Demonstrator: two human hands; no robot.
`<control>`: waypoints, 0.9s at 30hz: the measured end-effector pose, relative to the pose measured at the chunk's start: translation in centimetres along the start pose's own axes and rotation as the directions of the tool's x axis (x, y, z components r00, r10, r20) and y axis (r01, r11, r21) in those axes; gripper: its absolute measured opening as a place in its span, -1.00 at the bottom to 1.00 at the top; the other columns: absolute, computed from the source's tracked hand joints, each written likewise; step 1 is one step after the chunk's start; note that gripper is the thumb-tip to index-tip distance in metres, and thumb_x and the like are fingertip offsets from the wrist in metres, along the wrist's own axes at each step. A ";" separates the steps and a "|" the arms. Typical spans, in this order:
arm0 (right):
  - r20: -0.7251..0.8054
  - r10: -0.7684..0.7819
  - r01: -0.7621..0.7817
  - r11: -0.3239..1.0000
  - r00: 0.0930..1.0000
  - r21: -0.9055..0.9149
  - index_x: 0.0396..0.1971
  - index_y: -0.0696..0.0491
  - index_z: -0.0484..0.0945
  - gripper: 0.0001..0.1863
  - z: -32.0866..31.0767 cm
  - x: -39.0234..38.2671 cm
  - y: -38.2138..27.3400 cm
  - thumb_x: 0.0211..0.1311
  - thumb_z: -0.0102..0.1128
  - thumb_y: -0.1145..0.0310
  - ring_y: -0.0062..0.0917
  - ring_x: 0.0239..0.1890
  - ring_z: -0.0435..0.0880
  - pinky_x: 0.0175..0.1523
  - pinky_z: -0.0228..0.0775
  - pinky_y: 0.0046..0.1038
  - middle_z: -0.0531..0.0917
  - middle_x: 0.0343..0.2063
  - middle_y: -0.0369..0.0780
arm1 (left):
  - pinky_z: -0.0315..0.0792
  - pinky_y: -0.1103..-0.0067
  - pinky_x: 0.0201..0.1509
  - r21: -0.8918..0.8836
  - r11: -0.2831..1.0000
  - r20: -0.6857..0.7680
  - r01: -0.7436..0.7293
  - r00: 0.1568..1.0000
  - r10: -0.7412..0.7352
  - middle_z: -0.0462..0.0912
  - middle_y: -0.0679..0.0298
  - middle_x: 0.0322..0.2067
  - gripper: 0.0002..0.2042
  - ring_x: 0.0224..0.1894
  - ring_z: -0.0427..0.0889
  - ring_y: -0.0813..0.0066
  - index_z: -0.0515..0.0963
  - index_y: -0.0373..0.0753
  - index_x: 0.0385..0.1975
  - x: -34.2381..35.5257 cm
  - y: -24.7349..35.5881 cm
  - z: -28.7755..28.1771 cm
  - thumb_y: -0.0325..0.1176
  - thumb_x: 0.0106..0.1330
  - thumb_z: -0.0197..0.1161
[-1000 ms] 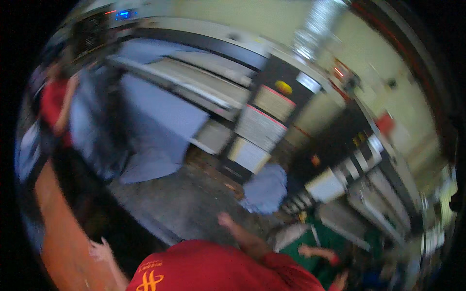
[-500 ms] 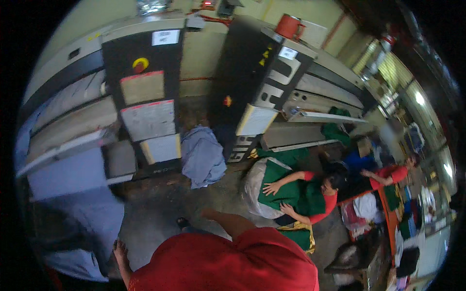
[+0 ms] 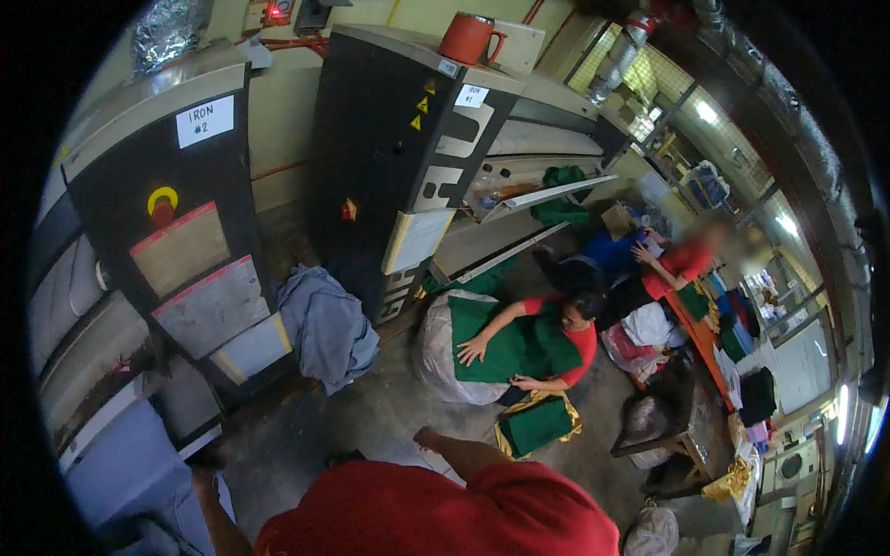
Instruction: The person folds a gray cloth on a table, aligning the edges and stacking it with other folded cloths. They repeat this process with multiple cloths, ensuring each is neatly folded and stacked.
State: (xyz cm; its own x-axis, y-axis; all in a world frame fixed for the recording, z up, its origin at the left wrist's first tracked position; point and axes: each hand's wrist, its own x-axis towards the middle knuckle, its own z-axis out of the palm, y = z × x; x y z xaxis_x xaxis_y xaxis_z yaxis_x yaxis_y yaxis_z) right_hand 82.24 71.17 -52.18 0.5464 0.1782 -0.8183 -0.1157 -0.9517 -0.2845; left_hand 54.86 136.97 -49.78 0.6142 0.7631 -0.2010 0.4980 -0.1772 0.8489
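Dark machine cabinet (image 3: 167,185), between nine and ten o'clock: yellow-ringed red button, sheets of paper fixed down its front. Second dark cabinet (image 3: 362,176), toward eleven: yellow warning triangles, pale paper on the near side. My red shirt (image 3: 436,510) fills six o'clock. Pale blue sheet (image 3: 130,463) at eight, hanging low beside the first machine; that's the cloth nearest me. Co-worker (image 3: 575,357) in red at four, bent over a green cloth (image 3: 477,338) spread on a whitish bundle (image 3: 436,357), one hand flat on it. Another co-worker (image 3: 681,264) at three, also in red, standing by an orange-edged table (image 3: 702,348). Blue-grey cloth heap (image 3: 329,329), eight o'clock but closer in, on the floor between the two cabinets. Folded green cloth (image 3: 536,426) at five, gold fabric showing around its edges. Red mug (image 3: 468,39) on top of the second cabinet, twelve o'clock. My left hand (image 3: 206,484), between seven and eight, right by the blue sheet's edge; dim, can't tell if it touches or grips. My right hand (image 3: 428,438), six o'clock, released and apart from everything, above the grey floor (image 3: 287,435).
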 end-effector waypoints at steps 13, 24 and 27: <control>-0.192 -0.231 0.231 0.973 0.954 -0.019 -0.20 0.07 0.57 -0.64 5.5 -4.9 -14.1 -0.02 0.28 0.24 -0.21 -0.16 0.61 -0.10 0.49 -0.23 0.64 -0.23 -0.12 | 0.37 0.29 0.11 0.383 0.913 -0.092 0.142 0.989 -0.115 0.46 -0.05 0.05 -0.42 0.05 0.47 -0.02 0.28 -0.34 0.09 9.8 -6.3 -7.2 -0.19 0.12 0.29; 0.030 -0.182 0.185 0.977 0.983 -0.104 -0.07 0.04 0.53 -0.60 14.8 -10.4 -17.1 0.17 0.06 0.12 -0.13 -0.03 0.57 0.04 0.40 -0.18 0.60 -0.10 -0.04 | 0.39 0.28 0.06 0.297 0.945 0.015 0.139 0.989 -0.150 0.52 -0.04 -0.03 -0.55 -0.03 0.52 0.00 0.42 -0.34 -0.07 11.5 -9.7 -6.6 -0.18 0.12 0.26; 0.001 -0.111 0.111 0.993 0.994 0.036 -0.12 0.03 0.55 -0.66 14.1 -11.8 -18.2 0.14 0.07 0.20 -0.14 -0.04 0.56 0.03 0.41 -0.19 0.61 -0.12 -0.06 | 0.39 0.27 0.04 0.281 0.949 0.037 0.139 0.987 -0.156 0.54 -0.04 -0.05 -0.58 -0.05 0.53 0.01 0.45 -0.34 -0.12 11.1 -10.4 -6.8 -0.18 0.12 0.25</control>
State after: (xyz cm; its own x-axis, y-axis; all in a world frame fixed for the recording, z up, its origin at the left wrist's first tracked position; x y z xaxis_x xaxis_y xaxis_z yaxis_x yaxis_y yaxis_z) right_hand 66.19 89.94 -44.39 0.5548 0.2830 -0.7823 -0.0845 -0.9163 -0.3914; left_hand 52.32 151.47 -57.53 0.5513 0.7577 -0.3491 0.7307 -0.2366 0.6404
